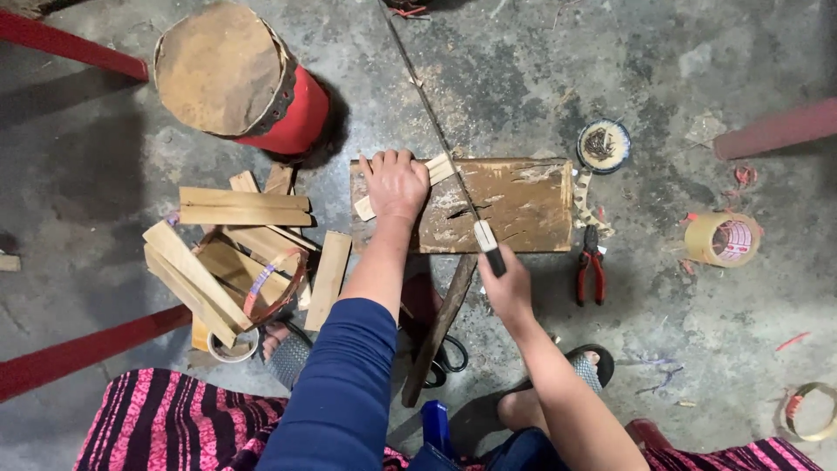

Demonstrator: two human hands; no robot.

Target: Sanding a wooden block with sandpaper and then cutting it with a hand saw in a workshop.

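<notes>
At the centre of the frame, the left hand [397, 183] is pressing flat, fingers spread, on a pale wood strip [436, 170] lying across a scarred, rectangular chopping board [523, 205] on the rough concrete floor [523, 78]. The right hand [506, 283] is closed around the handle of a long thin blade [436, 122], apparently splitting the strip; a steady downward push seems needed. Rough-cut slats [235, 253] are piling up at left.

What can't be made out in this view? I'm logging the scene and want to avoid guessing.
- Head view: the wood strip under the left hand; the palm hides its middle.
- The saw: its far end is cut off by the top edge, its handle hidden in the right hand.
- The bowl: contents too small to tell.
- The scissors: mostly hidden behind the plank.
</notes>
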